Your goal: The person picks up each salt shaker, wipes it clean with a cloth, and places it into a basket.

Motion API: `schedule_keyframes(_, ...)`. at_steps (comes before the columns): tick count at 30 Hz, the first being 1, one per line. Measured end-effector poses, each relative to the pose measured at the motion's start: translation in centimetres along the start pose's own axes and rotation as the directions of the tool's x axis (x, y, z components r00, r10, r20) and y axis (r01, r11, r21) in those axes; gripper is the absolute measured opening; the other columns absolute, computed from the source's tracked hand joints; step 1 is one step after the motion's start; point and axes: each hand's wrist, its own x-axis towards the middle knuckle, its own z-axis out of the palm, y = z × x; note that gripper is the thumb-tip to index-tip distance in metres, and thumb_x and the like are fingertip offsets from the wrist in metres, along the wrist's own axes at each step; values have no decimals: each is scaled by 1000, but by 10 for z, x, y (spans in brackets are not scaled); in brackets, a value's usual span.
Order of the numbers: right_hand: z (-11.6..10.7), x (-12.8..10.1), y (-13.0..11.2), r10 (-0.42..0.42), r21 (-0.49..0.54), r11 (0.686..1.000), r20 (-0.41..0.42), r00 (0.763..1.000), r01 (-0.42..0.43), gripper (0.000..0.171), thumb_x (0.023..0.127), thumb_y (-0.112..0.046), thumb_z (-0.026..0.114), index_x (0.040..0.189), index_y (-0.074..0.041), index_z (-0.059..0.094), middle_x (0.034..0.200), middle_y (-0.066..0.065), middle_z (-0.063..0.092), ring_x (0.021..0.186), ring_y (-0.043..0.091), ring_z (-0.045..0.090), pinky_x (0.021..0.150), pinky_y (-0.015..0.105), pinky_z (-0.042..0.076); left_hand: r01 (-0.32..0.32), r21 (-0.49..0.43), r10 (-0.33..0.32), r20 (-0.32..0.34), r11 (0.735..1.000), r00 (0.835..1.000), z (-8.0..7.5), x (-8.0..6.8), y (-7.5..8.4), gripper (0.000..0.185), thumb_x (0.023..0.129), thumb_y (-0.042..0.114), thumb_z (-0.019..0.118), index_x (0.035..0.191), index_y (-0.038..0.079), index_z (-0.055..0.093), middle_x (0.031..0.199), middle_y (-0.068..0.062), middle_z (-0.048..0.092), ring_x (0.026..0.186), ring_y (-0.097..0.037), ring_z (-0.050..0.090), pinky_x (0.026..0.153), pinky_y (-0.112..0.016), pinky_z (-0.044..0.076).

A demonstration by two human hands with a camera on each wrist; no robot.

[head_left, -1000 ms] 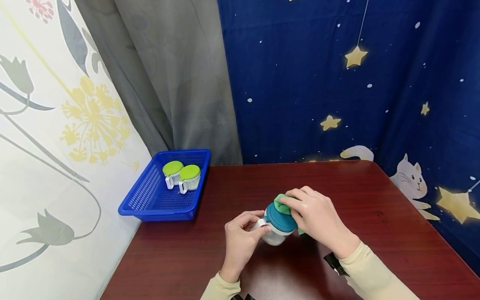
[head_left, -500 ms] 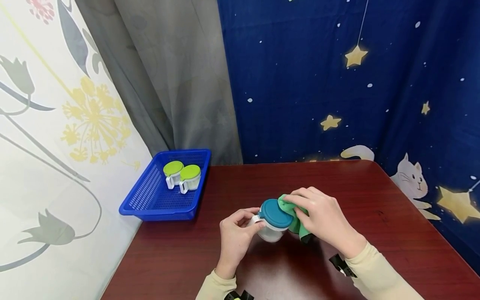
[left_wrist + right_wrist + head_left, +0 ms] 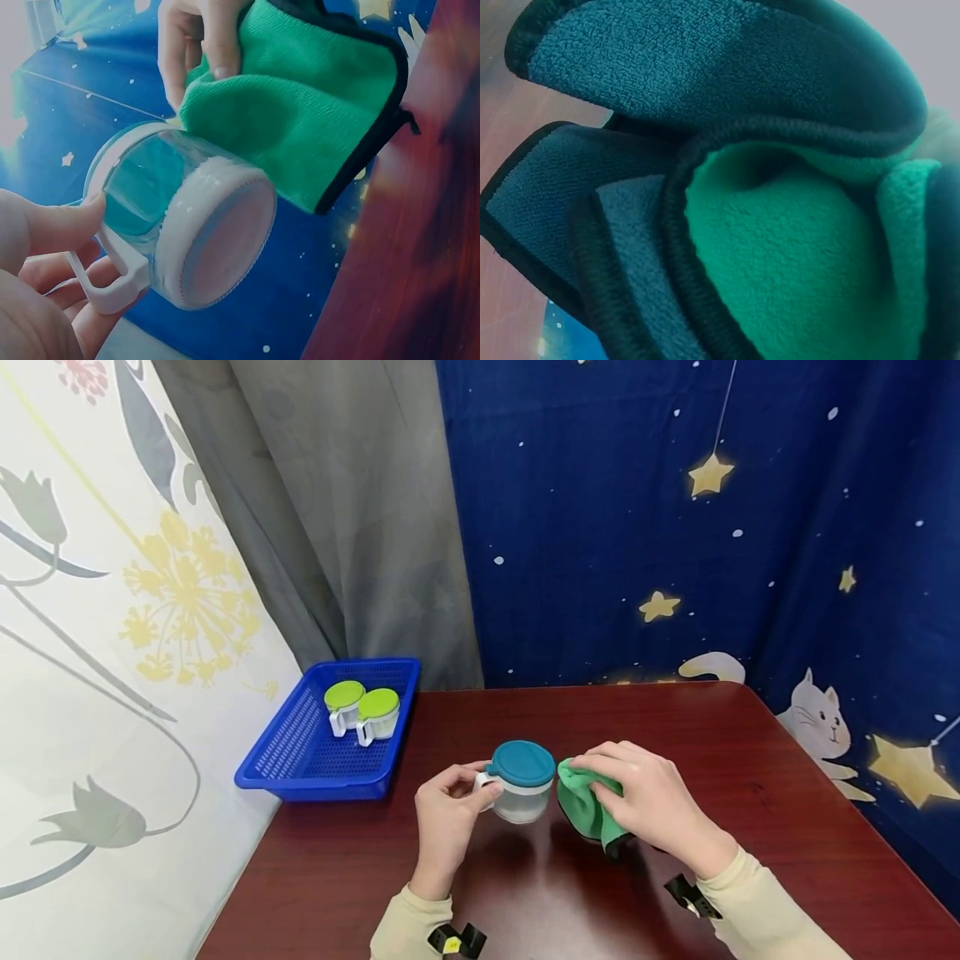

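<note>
My left hand [image 3: 448,814] grips the white handle of a clear seasoning jar [image 3: 522,800] that has a teal lid [image 3: 523,763]. The left wrist view shows the jar's base [image 3: 229,240] tipped toward the camera, with the thumb on top of the handle [image 3: 116,277]. Just right of the jar, my right hand [image 3: 647,791] pinches a green cloth [image 3: 583,802] with dark edging, which hangs down from the fingers. In the right wrist view the folded cloth [image 3: 787,247] fills most of the picture and hides the fingers.
A blue perforated basket [image 3: 322,789] stands at the left of the reddish-brown table [image 3: 675,718]. Inside are two similar jars with lime-green lids [image 3: 378,702]. A patterned wall is on the left, and grey and starry blue curtains [image 3: 600,510] hang behind the table.
The left hand has carried the jar leftward and turned it more upright. The cloth, earlier against the lid, has come away from it and hangs lower in the right hand.
</note>
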Motion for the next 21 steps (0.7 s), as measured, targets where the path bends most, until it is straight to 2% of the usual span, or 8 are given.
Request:
schedule_keyframes(5,0,-3,2,-4,8,1000,9,1000,4,43,81,-7,78,116,-31,74,113,-17,66,98,3,61,62,28,52,5,-24,-5,3,1000,1000,-8,5,1,24,73,16,92,84,4,74,105,-9,74,91,-28,73,73,-39,60)
schedule_keyframes(11,-3,-8,7,3,3,1000,30,1000,-3,41,82,-8,78,116,-31,74,113,-18,66,97,2,60,61,26,50,2,-57,-3,-25,998,1000,-19,14,0,25,72,7,91,85,-2,72,106,-14,74,90,-31,72,72,-38,60)
schedule_keyframes(21,-12,-19,25,22,-37,999,43,999,-21,43,80,-7,80,115,-30,74,111,-16,67,96,5,62,63,29,52,-11,-14,10,-80,1000,997,-48,36,6,23,74,2,88,87,-5,70,108,-15,73,91,-29,72,75,-36,60)
